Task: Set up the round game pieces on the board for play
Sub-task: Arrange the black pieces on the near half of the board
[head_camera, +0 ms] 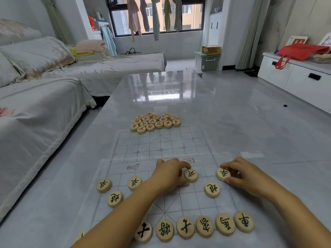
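Observation:
A clear plastic chess board (pixel 161 149) with grey grid lines lies on the glossy table. Round wooden pieces with black characters stand on its near half: a back row (pixel 204 226) along the near edge, two cannons (pixel 115 199) (pixel 211 189), and pawns (pixel 104 185) (pixel 134 183). My left hand (pixel 170 173) pinches a black pawn (pixel 191 175) on the pawn row. My right hand (pixel 241 173) grips another black pawn (pixel 223 174) at the board's right edge. Several red-lettered pieces (pixel 155 122) sit bunched just beyond the far edge of the board.
A grey-covered sofa (pixel 35 113) runs along the left of the table (pixel 232 122). A white low cabinet (pixel 295 77) with a red bag stands at the right. A small blue object (pixel 285 105) lies on the floor to the right.

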Demonstrator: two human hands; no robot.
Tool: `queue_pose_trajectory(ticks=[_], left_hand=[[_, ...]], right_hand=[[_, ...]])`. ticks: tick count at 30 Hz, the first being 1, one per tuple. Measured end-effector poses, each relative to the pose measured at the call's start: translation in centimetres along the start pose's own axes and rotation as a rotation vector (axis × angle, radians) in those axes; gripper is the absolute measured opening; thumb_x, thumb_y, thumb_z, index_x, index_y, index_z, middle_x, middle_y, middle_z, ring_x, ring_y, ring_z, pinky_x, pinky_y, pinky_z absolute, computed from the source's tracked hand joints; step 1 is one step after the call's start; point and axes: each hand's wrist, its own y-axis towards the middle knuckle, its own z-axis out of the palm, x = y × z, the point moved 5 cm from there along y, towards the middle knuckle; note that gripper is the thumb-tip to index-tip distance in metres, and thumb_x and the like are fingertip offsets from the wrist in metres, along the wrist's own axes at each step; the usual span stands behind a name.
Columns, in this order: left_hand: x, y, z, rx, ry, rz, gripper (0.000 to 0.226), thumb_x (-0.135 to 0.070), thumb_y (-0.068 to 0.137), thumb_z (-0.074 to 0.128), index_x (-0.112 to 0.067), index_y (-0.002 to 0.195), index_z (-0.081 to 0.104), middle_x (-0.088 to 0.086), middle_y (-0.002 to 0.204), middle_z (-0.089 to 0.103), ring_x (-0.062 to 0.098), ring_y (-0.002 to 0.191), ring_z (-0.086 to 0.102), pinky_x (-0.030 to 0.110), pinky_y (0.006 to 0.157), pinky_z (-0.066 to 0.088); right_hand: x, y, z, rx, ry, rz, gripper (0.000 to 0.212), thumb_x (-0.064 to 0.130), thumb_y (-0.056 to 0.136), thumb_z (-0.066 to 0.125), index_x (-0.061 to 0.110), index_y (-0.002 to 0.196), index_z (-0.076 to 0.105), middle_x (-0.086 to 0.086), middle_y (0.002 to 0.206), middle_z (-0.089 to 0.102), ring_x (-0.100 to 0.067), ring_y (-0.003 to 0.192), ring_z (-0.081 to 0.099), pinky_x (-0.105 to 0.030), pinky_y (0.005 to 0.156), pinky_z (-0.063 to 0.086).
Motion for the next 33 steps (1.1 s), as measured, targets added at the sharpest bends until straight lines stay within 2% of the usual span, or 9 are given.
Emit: queue_pose_trajectory(ticks=[5, 8, 13, 21, 27, 33], left_hand=[[-0.29, 0.21, 0.26, -0.062, -0.006, -0.026, 0.042, -0.042, 0.077, 0.067, -0.023, 0.112, 0.052, -0.007, 0.094, 0.049, 0.020, 0.098, 0.054, 0.032, 0.091, 0.027], [-0.33, 0.19, 0.31, -0.064, -0.026, -0.042, 0.046, -0.044, 0.073, 0.070, -0.021, 0.108, 0.051, -0.006, 0.095, 0.051, 0.020, 0.097, 0.053, 0.034, 0.092, 0.028], [-0.21, 0.20, 0.32, 0.003, -0.009, -0.017, 0.051, -0.041, 0.077, 0.069, -0.027, 0.122, 0.049, 0.000, 0.109, 0.054, 0.020, 0.102, 0.052, 0.036, 0.097, 0.029], [-0.49, 0.20, 0.53, -0.039, -0.028, -0.009, 0.043, -0.038, 0.081, 0.065, -0.026, 0.120, 0.053, -0.002, 0.104, 0.051, 0.021, 0.101, 0.052, 0.037, 0.098, 0.031], [-0.56, 0.09, 0.59, -0.048, -0.017, -0.011, 0.051, -0.040, 0.079, 0.066, -0.025, 0.125, 0.049, 0.002, 0.111, 0.054, 0.021, 0.103, 0.052, 0.037, 0.099, 0.031], [-0.47, 0.10, 0.73, -0.072, -0.022, -0.019, 0.045, -0.042, 0.079, 0.065, -0.025, 0.119, 0.052, 0.002, 0.110, 0.055, 0.021, 0.104, 0.052, 0.038, 0.098, 0.031]], right_hand=[[-0.31, -0.28, 0.04, -0.005, 0.041, 0.016, 0.049, 0.028, 0.085, 0.063, 0.028, 0.130, 0.045, 0.024, 0.097, 0.041, 0.006, 0.089, 0.047, -0.009, 0.071, 0.037], [-0.36, -0.37, 0.14, -0.032, 0.053, 0.028, 0.049, 0.031, 0.083, 0.066, 0.028, 0.127, 0.045, 0.024, 0.097, 0.042, 0.006, 0.089, 0.047, -0.009, 0.070, 0.038], [-0.23, -0.31, 0.24, -0.047, 0.039, 0.030, 0.037, 0.032, 0.083, 0.066, 0.028, 0.116, 0.052, 0.021, 0.098, 0.044, 0.003, 0.089, 0.049, -0.010, 0.070, 0.038], [-0.31, -0.28, 0.28, -0.043, 0.047, 0.013, 0.039, 0.029, 0.084, 0.064, 0.028, 0.121, 0.052, 0.020, 0.100, 0.044, 0.006, 0.089, 0.047, -0.007, 0.071, 0.038], [-0.43, -0.29, 0.40, -0.043, 0.051, 0.018, 0.039, 0.029, 0.084, 0.065, 0.027, 0.121, 0.052, 0.016, 0.103, 0.045, 0.003, 0.089, 0.048, -0.009, 0.072, 0.038], [-0.63, -0.21, 0.47, -0.040, 0.048, 0.022, 0.040, 0.030, 0.084, 0.065, 0.028, 0.121, 0.051, 0.018, 0.102, 0.045, 0.003, 0.091, 0.048, -0.012, 0.075, 0.038]])
